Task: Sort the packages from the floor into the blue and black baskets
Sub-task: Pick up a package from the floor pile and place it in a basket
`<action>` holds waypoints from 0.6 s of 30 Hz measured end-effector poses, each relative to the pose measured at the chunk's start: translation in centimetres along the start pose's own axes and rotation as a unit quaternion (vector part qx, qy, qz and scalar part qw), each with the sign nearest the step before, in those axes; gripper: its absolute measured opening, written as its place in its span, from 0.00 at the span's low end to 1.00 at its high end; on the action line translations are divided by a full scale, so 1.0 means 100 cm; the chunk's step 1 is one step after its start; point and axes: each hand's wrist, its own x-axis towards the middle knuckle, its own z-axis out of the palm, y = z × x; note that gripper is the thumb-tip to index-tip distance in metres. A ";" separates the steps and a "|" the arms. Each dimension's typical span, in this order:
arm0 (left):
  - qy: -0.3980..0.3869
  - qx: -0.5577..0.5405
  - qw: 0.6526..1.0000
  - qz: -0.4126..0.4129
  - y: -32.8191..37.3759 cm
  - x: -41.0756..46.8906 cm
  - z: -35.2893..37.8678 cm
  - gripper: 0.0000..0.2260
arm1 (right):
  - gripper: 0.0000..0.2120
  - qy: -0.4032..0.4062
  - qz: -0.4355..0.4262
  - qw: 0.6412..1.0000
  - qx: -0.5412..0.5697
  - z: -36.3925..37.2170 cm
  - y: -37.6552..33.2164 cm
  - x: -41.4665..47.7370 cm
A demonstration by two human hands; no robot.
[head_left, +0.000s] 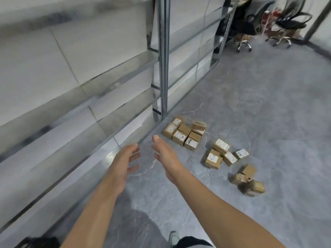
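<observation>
Several small brown cardboard packages lie on the grey floor in three clusters: a tight group (184,134) by the shelf post, a middle group (221,154), and a loose group (248,179) further right. Many carry white labels. My left hand (123,163) and my right hand (164,154) are both stretched out in front of me with relaxed, straight fingers, empty, palms facing each other. They are short of the nearest package cluster, to its lower left. No blue or black basket is in view.
A metal shelving rack (163,56) with white panels runs along the left. Two office chairs (286,20) stand at the far right. My shoe (173,238) shows at the bottom. Grey marbled floor (268,104) stretches to the right.
</observation>
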 end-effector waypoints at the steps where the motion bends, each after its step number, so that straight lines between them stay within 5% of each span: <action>1: -0.018 0.010 1.000 -0.006 0.000 0.007 0.014 0.12 | 0.30 0.015 0.002 1.000 0.009 -0.013 0.001 0.002; 18: -0.247 0.159 0.953 -0.076 -0.009 0.131 0.119 0.18 | 0.32 0.244 0.054 0.964 0.095 -0.093 0.018 0.037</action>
